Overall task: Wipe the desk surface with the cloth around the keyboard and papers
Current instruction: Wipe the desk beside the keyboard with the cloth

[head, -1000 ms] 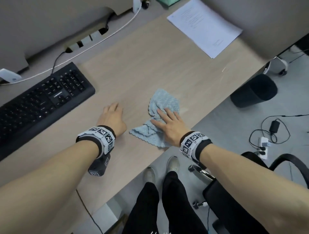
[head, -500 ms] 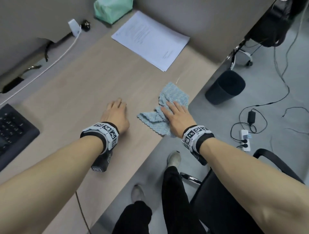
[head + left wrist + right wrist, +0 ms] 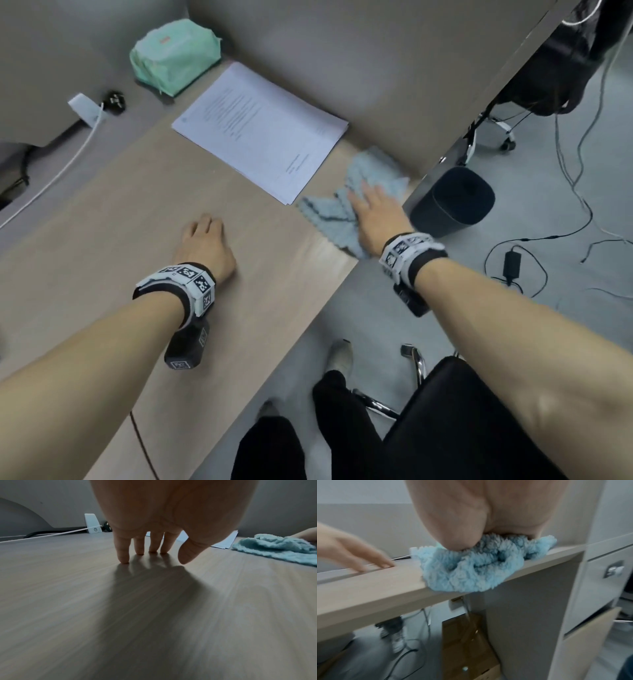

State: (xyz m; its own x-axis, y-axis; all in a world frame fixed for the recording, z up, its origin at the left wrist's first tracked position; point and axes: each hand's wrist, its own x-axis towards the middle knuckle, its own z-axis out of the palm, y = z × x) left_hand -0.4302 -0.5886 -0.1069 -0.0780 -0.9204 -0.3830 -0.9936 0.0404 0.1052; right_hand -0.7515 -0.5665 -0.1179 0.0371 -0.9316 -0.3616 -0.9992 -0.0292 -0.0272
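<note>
Starting far off to the left of the left hand, there's a white cable [image 3: 65, 164] running across the grey strip at the back of the desk, ending at a little white adapter [image 3: 84, 108] with a dark plug [image 3: 114, 99] next to it. Beyond the left hand, against the partition, sits a mint green tissue pack [image 3: 174, 56].

The left hand [image 3: 205, 248] is palm-down on the desk [image 3: 120, 222], holding nothing. From the left wrist view the fingers [image 3: 122, 550] are pretty much straight with the tips touching the wood and the thumb hanging loose just above it, so it's an open, resting hand. Both wrists have those marker-covered bands on them.

Between the two hands but further out, the papers [image 3: 260, 128] lie flat as a neat stack, with one corner pointing back toward the gap between the hands.

Then the right hand [image 3: 375, 212] is flat on top of the light blue cloth [image 3: 368, 173], pressing it down at the right end of the desk, near the front edge. Fingers look extended rather than curled around it, though the view is a bit blurry there. The cloth is bunched up, right beside the near corner of the papers, maybe just touching, can't really tell. In the right wrist view the fluffy cloth [image 3: 471, 566] spills over the front edge of the desk a bit, under the heel of the hand.

To the right of the right hand, down on the floor, there's a black bin [image 3: 452, 198], and past that some loose cables and a power adapter [image 3: 510, 262]. The keyboard isn't in view.
</note>
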